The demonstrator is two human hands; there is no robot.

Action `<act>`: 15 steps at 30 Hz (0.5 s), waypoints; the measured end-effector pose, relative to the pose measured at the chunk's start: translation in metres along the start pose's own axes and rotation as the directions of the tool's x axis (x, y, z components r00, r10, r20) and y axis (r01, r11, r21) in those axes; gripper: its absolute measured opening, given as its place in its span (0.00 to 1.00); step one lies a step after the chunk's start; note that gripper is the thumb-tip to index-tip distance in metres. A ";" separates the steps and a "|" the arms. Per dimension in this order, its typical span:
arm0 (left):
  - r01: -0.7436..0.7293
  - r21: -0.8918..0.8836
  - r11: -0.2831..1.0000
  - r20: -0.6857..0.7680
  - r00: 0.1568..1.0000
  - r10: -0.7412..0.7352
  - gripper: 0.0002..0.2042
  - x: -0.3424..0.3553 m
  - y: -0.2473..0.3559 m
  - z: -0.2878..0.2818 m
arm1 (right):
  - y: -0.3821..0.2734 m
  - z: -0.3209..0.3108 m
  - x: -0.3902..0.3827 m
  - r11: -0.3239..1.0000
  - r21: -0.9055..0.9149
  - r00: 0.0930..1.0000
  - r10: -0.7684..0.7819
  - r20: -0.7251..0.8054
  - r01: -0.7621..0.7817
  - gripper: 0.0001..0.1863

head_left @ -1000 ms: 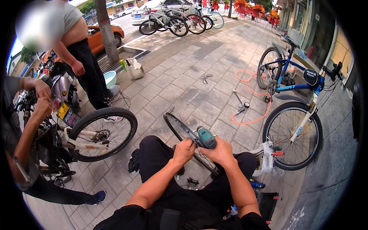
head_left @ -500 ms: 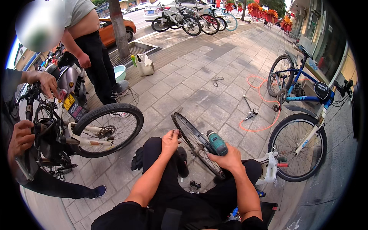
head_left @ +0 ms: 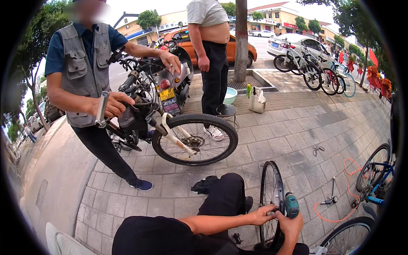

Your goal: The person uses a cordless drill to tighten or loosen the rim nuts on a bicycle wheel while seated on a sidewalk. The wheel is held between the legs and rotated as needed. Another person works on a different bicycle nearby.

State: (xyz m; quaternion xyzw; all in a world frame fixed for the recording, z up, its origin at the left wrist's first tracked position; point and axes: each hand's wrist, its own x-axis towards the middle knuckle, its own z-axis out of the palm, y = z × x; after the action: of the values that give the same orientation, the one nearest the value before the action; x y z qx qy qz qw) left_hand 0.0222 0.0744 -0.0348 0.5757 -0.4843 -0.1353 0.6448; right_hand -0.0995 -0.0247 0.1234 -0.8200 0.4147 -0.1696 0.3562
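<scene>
A bare bicycle wheel rim (head_left: 279,178) with spokes and no tyre stands nearly upright between my knees. My right hand (head_left: 292,224) is closed round a green and black cordless drill (head_left: 292,204), held just right of the rim. My left hand (head_left: 263,216) reaches across to the rim, its fingertips pressed together close to my right thumb. Whatever those fingers pinch is too small to make out. On the paving below my left forearm lies a loose dark bicycle hub (head_left: 237,239).
Left, a person in a grey vest (head_left: 85,63) holds a bicycle whose front wheel (head_left: 231,136) points towards me. Another person stands behind. A black cloth (head_left: 205,185) lies by my knee. Rightward are a pump (head_left: 329,200), an orange hose (head_left: 315,208) and a blue bicycle (head_left: 376,199).
My view has swung left, bringing the vested person fully into sight. My left hand has moved from the rim's far side to beside the drill. The wheel stands more upright.
</scene>
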 end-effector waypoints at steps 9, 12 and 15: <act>0.054 -0.038 0.998 0.209 0.977 -0.045 0.05 0.026 -0.003 -0.012 | 0.002 0.003 0.010 0.994 -0.102 0.997 -0.051 -0.058 0.045 0.27; -0.024 -0.028 0.999 0.254 0.967 0.030 0.04 0.035 -0.009 -0.012 | -0.016 -0.011 0.006 0.992 -0.127 1.000 0.017 -0.020 -0.019 0.26; 0.011 -0.099 0.995 0.281 0.960 0.018 0.05 0.038 0.008 -0.007 | -0.024 -0.024 0.001 0.987 -0.153 0.999 0.049 -0.016 -0.051 0.26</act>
State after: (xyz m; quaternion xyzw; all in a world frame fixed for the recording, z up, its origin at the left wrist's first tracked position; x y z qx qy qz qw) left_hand 0.0435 0.0533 -0.0091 0.5168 -0.5646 -0.2387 0.5977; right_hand -0.0989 -0.0269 0.1569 -0.8332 0.4493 -0.1330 0.2935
